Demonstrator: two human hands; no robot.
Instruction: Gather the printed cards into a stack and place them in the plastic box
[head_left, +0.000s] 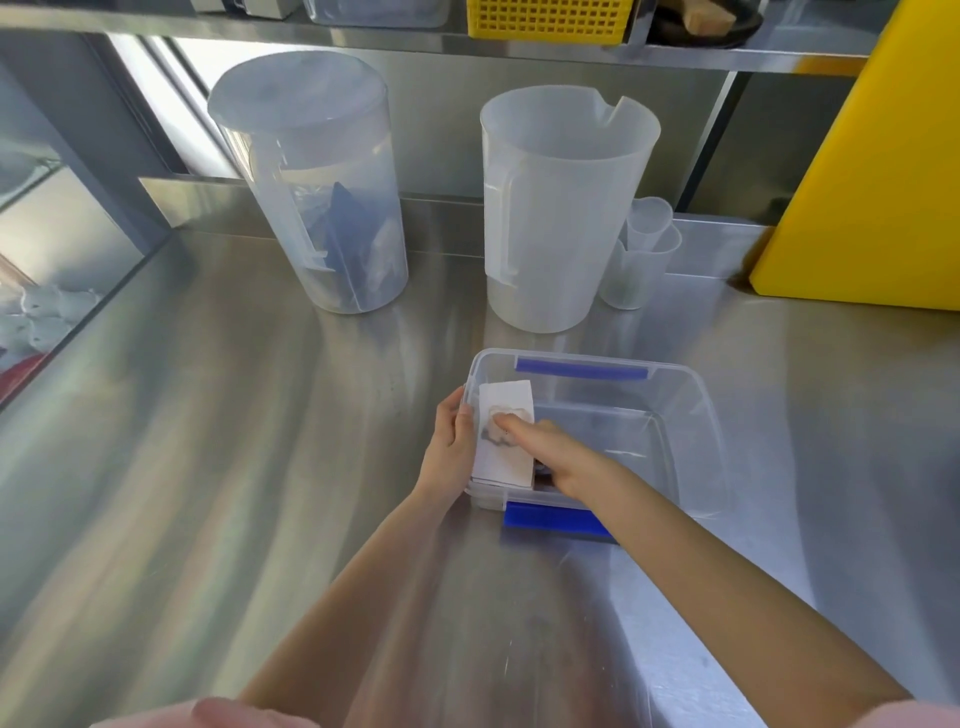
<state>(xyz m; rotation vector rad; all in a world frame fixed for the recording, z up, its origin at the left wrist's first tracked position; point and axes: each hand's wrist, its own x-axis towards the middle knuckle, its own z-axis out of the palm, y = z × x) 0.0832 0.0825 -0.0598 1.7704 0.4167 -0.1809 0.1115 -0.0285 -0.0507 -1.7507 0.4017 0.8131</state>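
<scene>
A clear plastic box (691, 410) with blue clips stands on the steel counter. A stack of white printed cards (501, 447) lies inside it against the left wall, the top card showing a faint picture. My left hand (451, 447) grips the box's left rim from outside, fingers over the edge beside the cards. My right hand (558, 452) reaches into the box and lies flat on top of the stack, fingers stretched over the picture. The lower right part of the stack is hidden under this hand.
Two large translucent jugs stand behind the box: a lidded jug (311, 182) at left, an open jug (561, 208) at right. Small measuring cups (644, 254) sit beside it. A yellow board (872, 182) leans at far right. A shelf holds a yellow basket (548, 18).
</scene>
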